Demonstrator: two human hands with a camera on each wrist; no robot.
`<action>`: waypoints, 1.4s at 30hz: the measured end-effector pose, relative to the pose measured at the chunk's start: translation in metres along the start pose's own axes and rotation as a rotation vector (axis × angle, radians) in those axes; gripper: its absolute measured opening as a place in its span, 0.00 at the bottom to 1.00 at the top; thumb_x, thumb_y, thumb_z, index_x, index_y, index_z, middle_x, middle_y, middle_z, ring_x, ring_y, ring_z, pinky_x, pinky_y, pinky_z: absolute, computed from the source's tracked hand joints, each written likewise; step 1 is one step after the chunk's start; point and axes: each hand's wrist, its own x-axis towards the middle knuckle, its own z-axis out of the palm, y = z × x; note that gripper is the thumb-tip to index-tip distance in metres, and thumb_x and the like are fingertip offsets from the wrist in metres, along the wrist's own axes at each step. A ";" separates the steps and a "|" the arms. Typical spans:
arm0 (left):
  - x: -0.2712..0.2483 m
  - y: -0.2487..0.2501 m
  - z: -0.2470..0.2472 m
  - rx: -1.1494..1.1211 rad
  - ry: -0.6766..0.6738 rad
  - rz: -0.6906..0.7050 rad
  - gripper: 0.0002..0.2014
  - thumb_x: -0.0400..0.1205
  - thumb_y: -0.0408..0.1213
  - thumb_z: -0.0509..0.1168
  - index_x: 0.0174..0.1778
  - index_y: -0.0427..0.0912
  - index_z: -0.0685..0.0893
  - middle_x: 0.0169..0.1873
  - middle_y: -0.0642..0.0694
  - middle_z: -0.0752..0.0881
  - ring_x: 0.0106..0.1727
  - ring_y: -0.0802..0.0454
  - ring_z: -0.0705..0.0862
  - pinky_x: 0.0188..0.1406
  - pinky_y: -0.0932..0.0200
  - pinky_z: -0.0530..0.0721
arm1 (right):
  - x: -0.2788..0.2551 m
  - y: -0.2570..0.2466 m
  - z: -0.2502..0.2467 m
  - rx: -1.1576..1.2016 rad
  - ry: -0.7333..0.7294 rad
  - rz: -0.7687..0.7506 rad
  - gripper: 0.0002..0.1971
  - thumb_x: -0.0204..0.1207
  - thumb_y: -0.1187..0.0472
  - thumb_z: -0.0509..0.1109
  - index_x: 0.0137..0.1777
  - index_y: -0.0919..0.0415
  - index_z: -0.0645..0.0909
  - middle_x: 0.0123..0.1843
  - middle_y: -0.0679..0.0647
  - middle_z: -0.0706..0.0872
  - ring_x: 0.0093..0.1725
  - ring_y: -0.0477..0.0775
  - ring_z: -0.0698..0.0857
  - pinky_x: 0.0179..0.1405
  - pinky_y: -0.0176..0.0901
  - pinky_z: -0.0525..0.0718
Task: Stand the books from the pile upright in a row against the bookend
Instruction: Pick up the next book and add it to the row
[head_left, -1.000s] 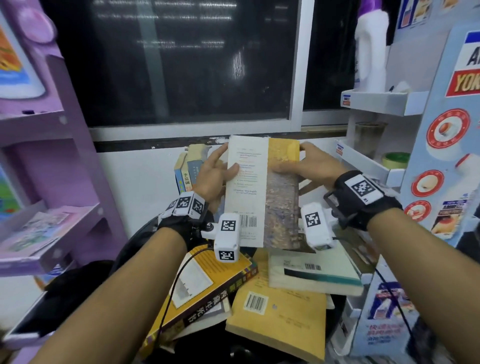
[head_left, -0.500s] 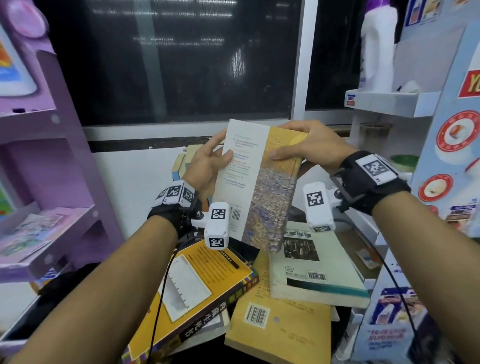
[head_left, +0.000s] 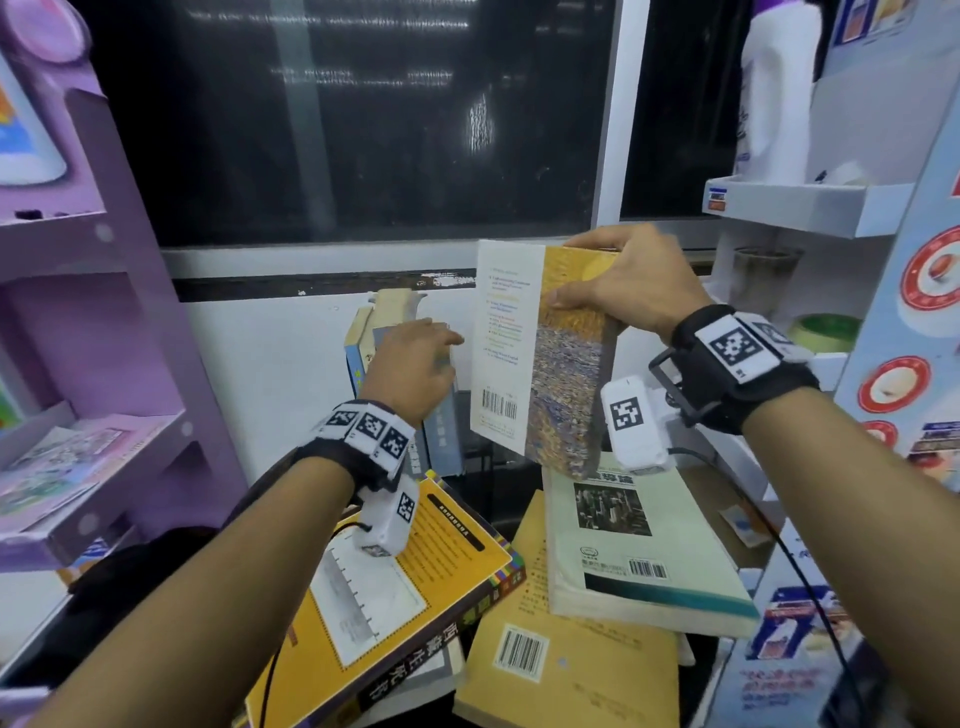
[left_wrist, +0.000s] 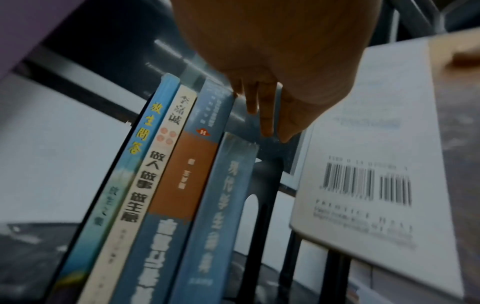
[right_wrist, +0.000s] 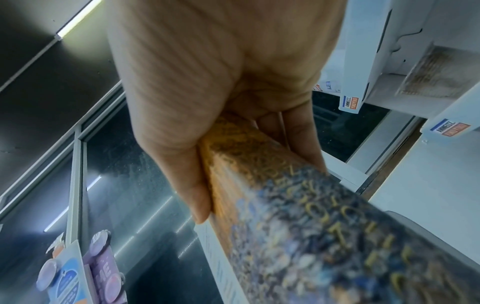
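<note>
My right hand (head_left: 597, 275) grips the top end of a thick book (head_left: 524, 353) with a white back cover and a gold and blue painted spine, holding it upright in the air above the pile. In the right wrist view the thumb (right_wrist: 187, 174) and fingers clamp that spine (right_wrist: 298, 216). My left hand (head_left: 415, 358) is off this book, and its straight fingers (left_wrist: 267, 115) touch the top of the rightmost blue book (left_wrist: 228, 205) in the standing row (head_left: 379, 322). A black bookend (left_wrist: 262, 205) stands just right of that row. An orange book (head_left: 415, 571), a pale green book (head_left: 639, 545) and a yellow book (head_left: 571, 670) lie flat below.
A purple shelf unit (head_left: 104, 452) stands on the left. White display shelves (head_left: 810, 208) with a white bottle (head_left: 774, 93) and a green roll (head_left: 826, 332) stand on the right. A dark window (head_left: 363, 130) is behind the row.
My left hand let go of the held book and moved left onto the standing row. My right hand raised the book and turned it upright, gripping its top.
</note>
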 end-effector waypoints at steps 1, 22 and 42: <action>-0.001 -0.001 0.002 0.122 -0.004 0.033 0.19 0.79 0.35 0.63 0.67 0.46 0.82 0.69 0.49 0.81 0.77 0.46 0.69 0.82 0.45 0.54 | 0.002 0.001 0.002 -0.012 0.014 -0.005 0.29 0.60 0.52 0.86 0.62 0.52 0.85 0.51 0.46 0.85 0.50 0.49 0.85 0.46 0.43 0.86; -0.006 -0.042 0.014 0.529 0.031 0.169 0.22 0.71 0.38 0.72 0.62 0.55 0.82 0.56 0.53 0.88 0.63 0.49 0.83 0.76 0.40 0.54 | 0.036 0.001 0.064 -0.140 0.001 -0.027 0.33 0.59 0.47 0.85 0.66 0.52 0.84 0.62 0.50 0.87 0.57 0.48 0.82 0.56 0.38 0.79; -0.008 -0.038 0.018 0.434 0.082 0.133 0.21 0.73 0.36 0.67 0.62 0.51 0.84 0.49 0.49 0.91 0.61 0.45 0.81 0.79 0.37 0.53 | 0.051 -0.012 0.125 -0.196 0.199 0.086 0.32 0.65 0.44 0.81 0.69 0.52 0.81 0.64 0.55 0.86 0.63 0.59 0.83 0.60 0.49 0.83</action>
